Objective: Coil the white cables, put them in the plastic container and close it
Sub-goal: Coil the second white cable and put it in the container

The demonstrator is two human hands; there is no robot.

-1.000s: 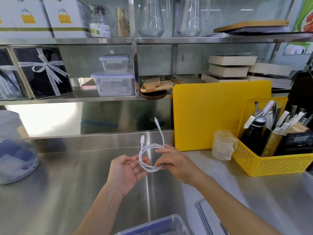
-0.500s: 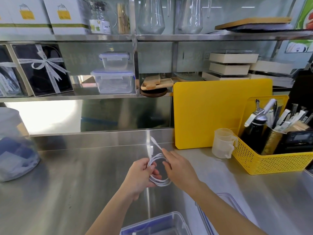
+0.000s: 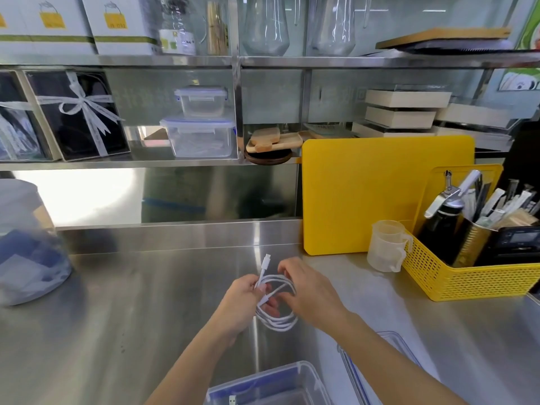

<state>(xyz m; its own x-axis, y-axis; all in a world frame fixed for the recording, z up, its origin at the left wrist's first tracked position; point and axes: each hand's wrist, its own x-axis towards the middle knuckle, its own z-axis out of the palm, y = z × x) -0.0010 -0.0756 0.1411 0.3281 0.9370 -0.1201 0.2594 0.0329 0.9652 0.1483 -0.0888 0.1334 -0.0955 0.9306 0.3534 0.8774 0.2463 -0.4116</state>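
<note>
Risk, coil springing open: white cable (image 3: 276,302) is looped several times but nothing binds it; if either grip slackens, I judge the loops could fan apart and need rewinding.
Risk, loose plug end: one connector (image 3: 266,261) sticks up above the loops, unsecured; it could catch on the container rim on the way in, or drag a loop out.
Risk, lid fit: a coil left too wide or standing proud could foul the lid (image 3: 380,361) when closing; whether it fits cannot be told from here.
Left hand (image 3: 242,305): closed around the left side of the coil, thumb and fingers pinching the strands just below the upright plug.
Right hand (image 3: 309,293): curled over the right side of the coil, fingers touching the strands; whether it pinches or only steadies, I cannot tell.
Cable position: held between both hands, above the steel counter (image 3: 117,317), not resting on it.
Container (image 3: 271,384): open, at the near edge below the hands, well apart from the coil; lid lies just beside it on the right.
</note>
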